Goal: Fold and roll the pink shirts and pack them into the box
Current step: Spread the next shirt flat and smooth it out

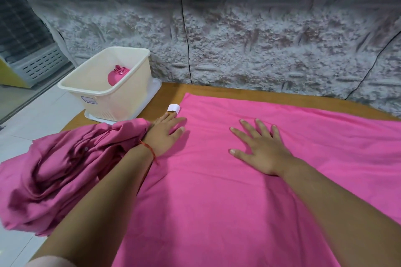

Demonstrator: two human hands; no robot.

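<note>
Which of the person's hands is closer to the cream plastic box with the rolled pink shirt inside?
Left. The left hand lies flat at the edge of the spread pink shirt, just right of the cream plastic box; the right hand rests flat farther right, mid-shirt.

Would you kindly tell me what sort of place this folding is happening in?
Probably a home or small workroom: a wooden table against a stone-pattern wall, a white tiled floor, and a cream plastic box holding one rolled pink shirt.
</note>
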